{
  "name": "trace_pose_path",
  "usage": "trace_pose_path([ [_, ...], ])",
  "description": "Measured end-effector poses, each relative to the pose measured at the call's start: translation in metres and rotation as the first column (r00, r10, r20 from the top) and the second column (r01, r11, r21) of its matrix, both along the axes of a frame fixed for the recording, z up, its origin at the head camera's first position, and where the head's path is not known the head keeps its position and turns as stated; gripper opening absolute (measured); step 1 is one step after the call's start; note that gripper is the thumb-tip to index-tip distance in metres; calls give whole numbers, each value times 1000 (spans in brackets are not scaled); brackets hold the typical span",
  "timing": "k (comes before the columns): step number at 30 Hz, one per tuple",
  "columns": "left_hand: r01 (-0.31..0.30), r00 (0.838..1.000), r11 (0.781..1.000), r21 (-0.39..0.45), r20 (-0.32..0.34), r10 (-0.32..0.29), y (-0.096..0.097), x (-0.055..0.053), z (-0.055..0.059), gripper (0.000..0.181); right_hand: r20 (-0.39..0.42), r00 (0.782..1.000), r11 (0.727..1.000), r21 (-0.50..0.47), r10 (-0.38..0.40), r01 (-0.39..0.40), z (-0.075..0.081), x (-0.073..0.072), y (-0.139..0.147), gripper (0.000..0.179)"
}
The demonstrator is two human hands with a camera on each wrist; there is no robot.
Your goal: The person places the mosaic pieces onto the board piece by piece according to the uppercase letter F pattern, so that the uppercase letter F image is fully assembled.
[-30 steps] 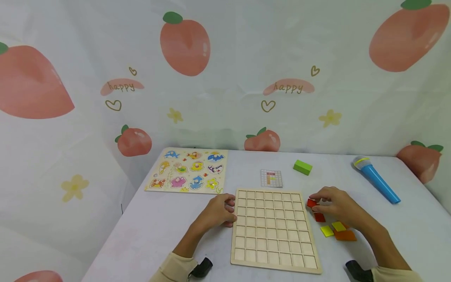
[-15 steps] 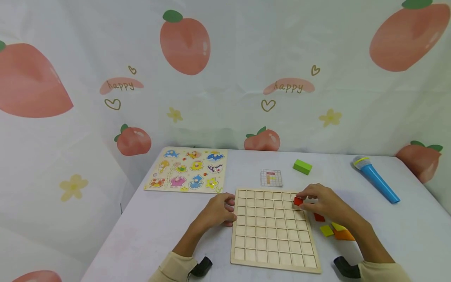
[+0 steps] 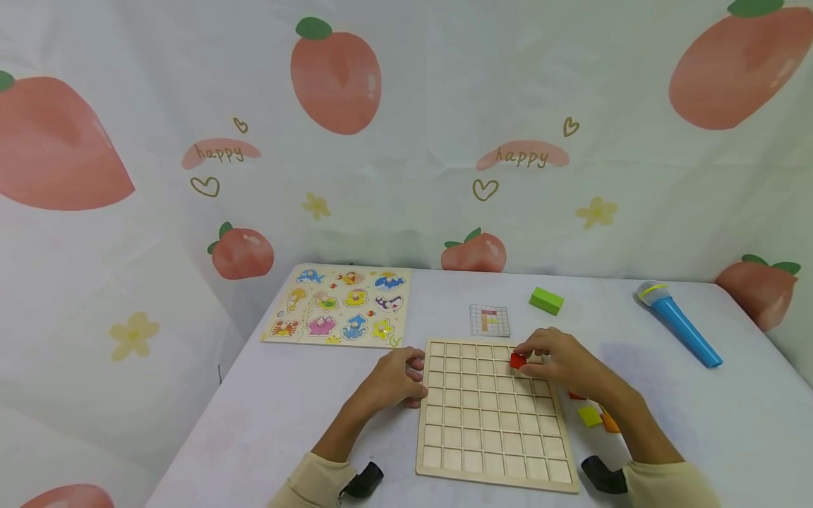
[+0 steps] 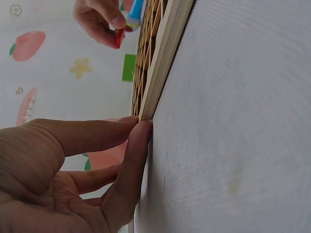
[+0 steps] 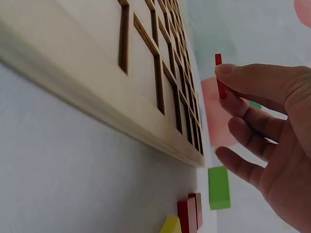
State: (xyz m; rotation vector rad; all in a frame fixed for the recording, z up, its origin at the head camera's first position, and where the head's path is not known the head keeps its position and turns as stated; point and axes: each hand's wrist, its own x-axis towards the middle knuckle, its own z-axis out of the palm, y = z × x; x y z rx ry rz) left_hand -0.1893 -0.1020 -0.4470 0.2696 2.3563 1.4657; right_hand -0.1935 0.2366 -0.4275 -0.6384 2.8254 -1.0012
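Note:
A wooden grid board (image 3: 483,423) lies on the white table in front of me. My left hand (image 3: 395,379) holds its left edge, with thumb and fingertips (image 4: 140,133) at the rim in the left wrist view. Over the board's upper right cells, my right hand (image 3: 565,361) pinches a thin red square tile (image 3: 517,360) between thumb and finger. The right wrist view shows that red tile (image 5: 220,77) edge-on, raised off the grid. Right of the board lie more red tiles (image 5: 186,213), a yellow tile (image 3: 590,416) and an orange piece (image 3: 610,422), partly hidden by the right arm.
Behind the board are a small printed grid card (image 3: 490,321) and a green block (image 3: 546,301). A sea-animal puzzle board (image 3: 339,307) stands at the back left. A blue toy microphone (image 3: 679,323) lies at the right. A printed curtain hangs behind the table.
My right hand has picked up the red tile from beside the board and carried it left over the upper right cells. The left hand has stayed at the board's edge.

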Motion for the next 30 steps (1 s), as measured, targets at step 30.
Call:
trace_pose_path([
  [30, 7, 1000, 1000, -9, 11, -7, 1, 0, 2, 64, 17, 991, 991, -1, 133, -133, -9, -14, -43, 22],
])
